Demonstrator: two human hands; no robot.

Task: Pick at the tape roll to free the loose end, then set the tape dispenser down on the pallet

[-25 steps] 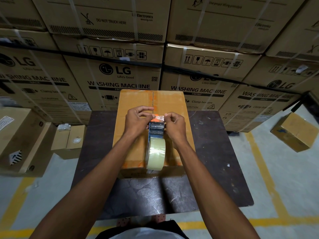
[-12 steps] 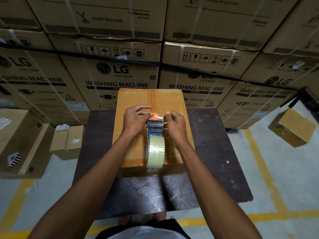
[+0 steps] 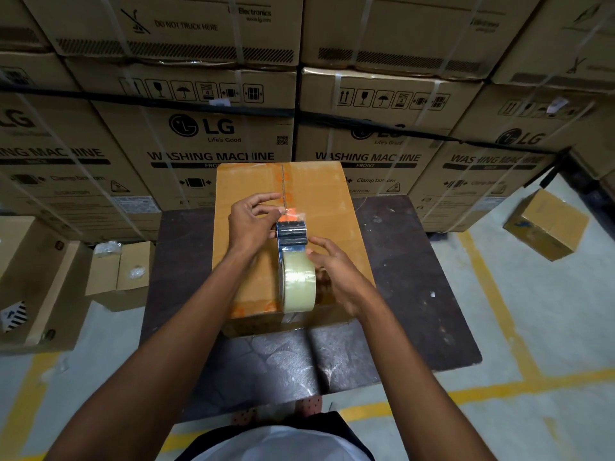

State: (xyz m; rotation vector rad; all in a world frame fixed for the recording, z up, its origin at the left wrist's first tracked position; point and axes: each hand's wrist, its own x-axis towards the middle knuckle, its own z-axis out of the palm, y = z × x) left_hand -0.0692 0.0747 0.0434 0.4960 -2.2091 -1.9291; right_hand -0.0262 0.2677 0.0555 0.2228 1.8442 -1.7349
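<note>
A tape dispenser (image 3: pixel 292 235) with a roll of clear tape (image 3: pixel 299 281) stands on a closed brown cardboard box (image 3: pixel 319 191), which sits on a dark table (image 3: pixel 416 294). My left hand (image 3: pixel 253 224) pinches the loose tape end at the dispenser's orange toothed front. My right hand (image 3: pixel 332 271) is beside the roll on its right, fingers spread and relaxed, fingertips near the dispenser body; I cannot tell whether they touch it.
Stacked washing-machine cartons (image 3: pixel 206 138) form a wall right behind the table. An open carton (image 3: pixel 36 287) and smaller boxes (image 3: pixel 123 274) stand on the floor at left. A small box (image 3: pixel 545 224) lies on the floor at right. Yellow lines (image 3: pixel 499 294) mark the floor.
My right hand has let go of the tape end and moved back toward me, to the side of the roll. My left hand still pinches the tape end.
</note>
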